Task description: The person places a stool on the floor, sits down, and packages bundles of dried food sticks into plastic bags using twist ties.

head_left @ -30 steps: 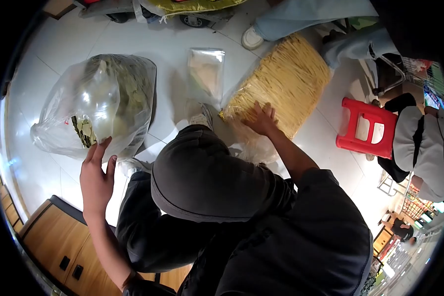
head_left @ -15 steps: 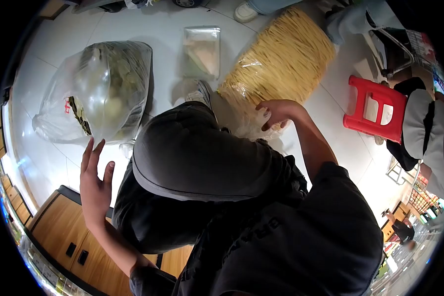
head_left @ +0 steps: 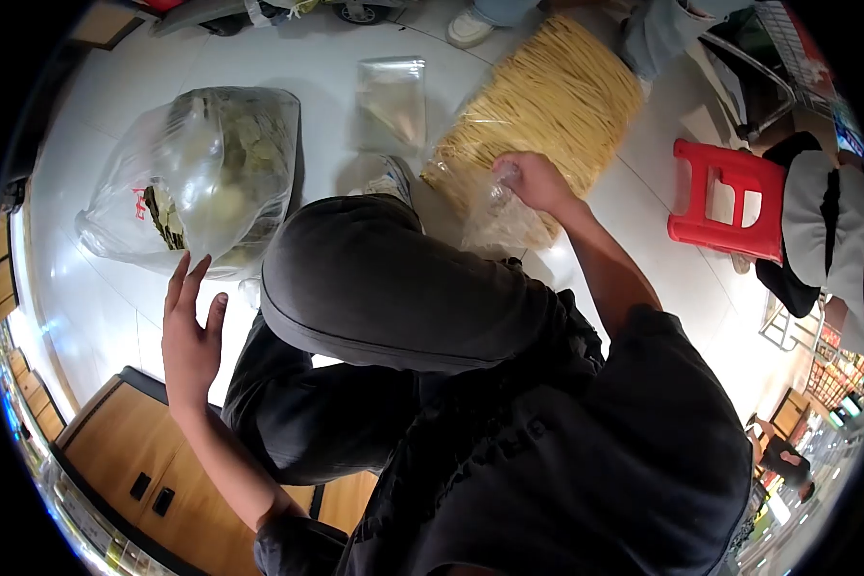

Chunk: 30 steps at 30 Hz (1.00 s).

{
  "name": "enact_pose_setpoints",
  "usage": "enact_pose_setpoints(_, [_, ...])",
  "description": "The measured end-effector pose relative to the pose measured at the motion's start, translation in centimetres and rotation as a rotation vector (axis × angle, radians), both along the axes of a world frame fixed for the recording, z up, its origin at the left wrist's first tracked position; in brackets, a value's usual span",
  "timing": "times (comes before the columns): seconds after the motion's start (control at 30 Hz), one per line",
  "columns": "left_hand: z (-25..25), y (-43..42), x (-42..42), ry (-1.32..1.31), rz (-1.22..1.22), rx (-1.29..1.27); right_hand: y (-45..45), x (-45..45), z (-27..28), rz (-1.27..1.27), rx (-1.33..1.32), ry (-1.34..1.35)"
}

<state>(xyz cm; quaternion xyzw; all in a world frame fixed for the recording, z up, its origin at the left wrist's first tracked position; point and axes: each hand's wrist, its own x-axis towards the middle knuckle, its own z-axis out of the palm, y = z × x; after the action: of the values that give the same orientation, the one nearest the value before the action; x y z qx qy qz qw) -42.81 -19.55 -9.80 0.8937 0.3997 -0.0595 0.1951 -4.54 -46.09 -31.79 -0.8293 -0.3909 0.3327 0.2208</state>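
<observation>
Our right hand (head_left: 538,184) has its fingers curled tight around a crumpled handful of loose clear plastic (head_left: 497,223) at the near end of a big oblong bundle (head_left: 552,101) of long, thin, pale-yellow strips, which lies on the white tiled floor (head_left: 326,58) with the transparent wrapping shining over part of it. Our left hand (head_left: 194,341) is well to the left of the bundle, its fingers stretched out and its thumb apart, with nothing in its grasp; the fingertips come right up to the near edge of a bulging translucent plastic bag (head_left: 250,182) with red print, and we cannot tell whether they touch it. That bag lies left of the bundle and seems to hold dry, greenish-brown leaf-like pieces, blurred by the film. Just left of the bundle, between it and the bulging bag, lies a flat, clear, rectangular plastic packet (head_left: 391,101). Our bent knee in dark grey trousers (head_left: 384,288) is on the near side of the bundle, toward its left. To the right of the bundle stands a bright red plastic stool (head_left: 771,199) with slots in it, and just past the bundle's far end we see another person's white shoe (head_left: 470,29).
</observation>
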Motion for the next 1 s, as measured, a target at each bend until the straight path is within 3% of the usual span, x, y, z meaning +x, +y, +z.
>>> enact_pose_setpoints(0.2, [-0.3,0.0,-0.7,0.013,0.024,0.014,3.2,-0.4,2.3,-0.076,0.052,-0.020])
enact_pose_setpoints(0.53, [-0.7,0.9,-1.4,-0.020,0.030,0.044,5.0,-1.9,1.0,-0.227,0.208,0.010])
enact_pose_setpoints(0.67, [-0.2,0.8,-1.2,-0.067,0.036,0.066,4.1,-2.9,-1.2,-0.142,0.309,0.167])
enact_pose_setpoints(0.77, [-0.2,0.9,-1.2,-0.072,0.045,0.057,3.5,-3.9,0.4,-0.062,0.288,0.068])
enact_pose_setpoints(0.83, [0.0,0.7,-1.0,-0.081,0.058,0.073,2.9,-3.8,-1.2,-0.131,0.347,0.394])
enact_pose_setpoints(1.0, [0.3,0.6,-0.9,-0.085,0.051,0.084,2.3,-3.9,0.1,-0.077,0.281,0.528])
